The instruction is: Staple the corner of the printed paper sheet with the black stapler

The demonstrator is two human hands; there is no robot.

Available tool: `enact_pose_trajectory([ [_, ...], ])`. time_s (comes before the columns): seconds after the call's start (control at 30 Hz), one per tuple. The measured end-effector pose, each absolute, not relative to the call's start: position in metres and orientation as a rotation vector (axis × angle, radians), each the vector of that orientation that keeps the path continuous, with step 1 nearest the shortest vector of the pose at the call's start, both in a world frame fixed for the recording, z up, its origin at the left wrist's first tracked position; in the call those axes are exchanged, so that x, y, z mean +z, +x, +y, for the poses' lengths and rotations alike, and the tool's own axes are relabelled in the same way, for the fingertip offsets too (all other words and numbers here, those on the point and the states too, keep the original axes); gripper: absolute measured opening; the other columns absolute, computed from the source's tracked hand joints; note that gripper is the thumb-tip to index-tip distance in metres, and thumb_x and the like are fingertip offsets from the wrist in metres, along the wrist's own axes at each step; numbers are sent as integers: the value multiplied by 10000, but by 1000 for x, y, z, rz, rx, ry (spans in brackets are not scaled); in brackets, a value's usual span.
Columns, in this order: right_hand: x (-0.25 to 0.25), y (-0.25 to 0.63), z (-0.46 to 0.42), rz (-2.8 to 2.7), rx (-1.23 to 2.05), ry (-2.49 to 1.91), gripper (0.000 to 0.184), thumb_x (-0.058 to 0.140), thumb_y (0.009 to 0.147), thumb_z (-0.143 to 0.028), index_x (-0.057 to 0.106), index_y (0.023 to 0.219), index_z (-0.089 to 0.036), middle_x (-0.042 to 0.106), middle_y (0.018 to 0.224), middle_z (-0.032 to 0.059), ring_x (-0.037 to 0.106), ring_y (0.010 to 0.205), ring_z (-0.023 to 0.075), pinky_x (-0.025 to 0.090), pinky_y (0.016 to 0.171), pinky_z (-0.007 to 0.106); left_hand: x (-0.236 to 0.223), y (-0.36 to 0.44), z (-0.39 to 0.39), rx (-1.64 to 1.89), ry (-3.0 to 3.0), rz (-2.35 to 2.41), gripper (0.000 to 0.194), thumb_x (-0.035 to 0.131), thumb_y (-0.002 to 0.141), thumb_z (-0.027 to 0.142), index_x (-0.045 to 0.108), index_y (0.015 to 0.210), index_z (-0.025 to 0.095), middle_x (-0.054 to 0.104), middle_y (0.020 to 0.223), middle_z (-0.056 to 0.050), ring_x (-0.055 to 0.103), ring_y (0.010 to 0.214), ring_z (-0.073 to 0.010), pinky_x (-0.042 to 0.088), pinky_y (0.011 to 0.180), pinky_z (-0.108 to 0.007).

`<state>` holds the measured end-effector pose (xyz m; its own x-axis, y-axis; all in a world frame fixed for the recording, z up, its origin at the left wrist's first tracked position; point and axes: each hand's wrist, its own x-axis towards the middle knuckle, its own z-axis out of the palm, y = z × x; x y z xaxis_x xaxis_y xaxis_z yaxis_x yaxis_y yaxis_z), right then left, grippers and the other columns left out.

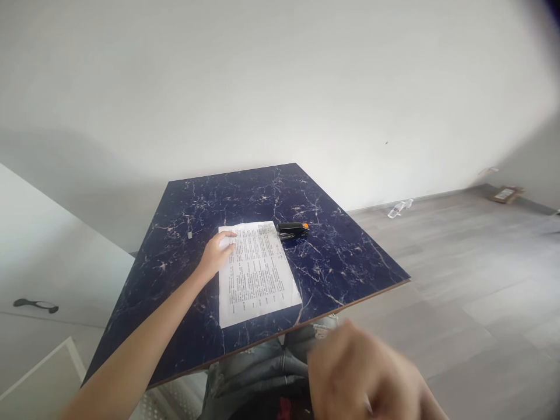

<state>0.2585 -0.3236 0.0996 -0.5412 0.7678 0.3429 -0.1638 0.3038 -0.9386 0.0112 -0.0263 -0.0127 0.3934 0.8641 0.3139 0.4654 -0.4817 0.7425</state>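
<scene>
A printed sheet of paper lies on a dark blue marble-patterned table. My left hand rests on the sheet's upper left corner, fingers stretched flat over its edge. A black stapler with an orange tip lies just beyond the sheet's upper right corner. My right hand is low and close to the camera, off the table's near edge and smeared by motion; its fingers look curled, and something thin shows near them that I cannot make out.
A small grey object lies on the table left of the paper. White cabinet with a black handle stands at left. On the wood floor by the wall lie a plastic bottle and a cardboard piece.
</scene>
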Motion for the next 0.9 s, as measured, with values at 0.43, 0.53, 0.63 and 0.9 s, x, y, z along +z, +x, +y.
enact_pose_trajectory([
  [0.43,2,377,-130,-1804,236,-1546,488,736,880,-315,636,1352,-246,680,1340,93,624,1238,307,463,1099,490,1,-3,-25,780,2542,1005,321,544,1013,419,768,1171,253,612,1416,-116,568,1335,-340,406,1194,-531],
  [0.53,-2,379,-123,-1816,260,-1573,448,720,885,-276,665,1328,-248,729,1251,81,678,1134,287,501,1036,447,-1,1,-29,508,2587,856,424,590,999,513,711,1343,295,574,1517,-94,538,1384,-347,393,1201,-547],
  [0.63,-5,384,-121,-1742,227,-1661,380,728,862,-245,726,1242,-246,772,1141,67,714,1028,278,533,968,419,-4,2,-32,428,2602,854,553,663,946,574,658,1432,311,528,1580,-103,485,1438,-384,345,1223,-585],
  [0.9,-3,395,-137,-1350,106,-1855,361,744,834,-285,780,1189,-232,800,1057,86,740,944,308,569,909,460,-11,5,-31,465,2566,877,668,741,874,614,639,1464,316,484,1627,-100,426,1498,-398,290,1258,-560],
])
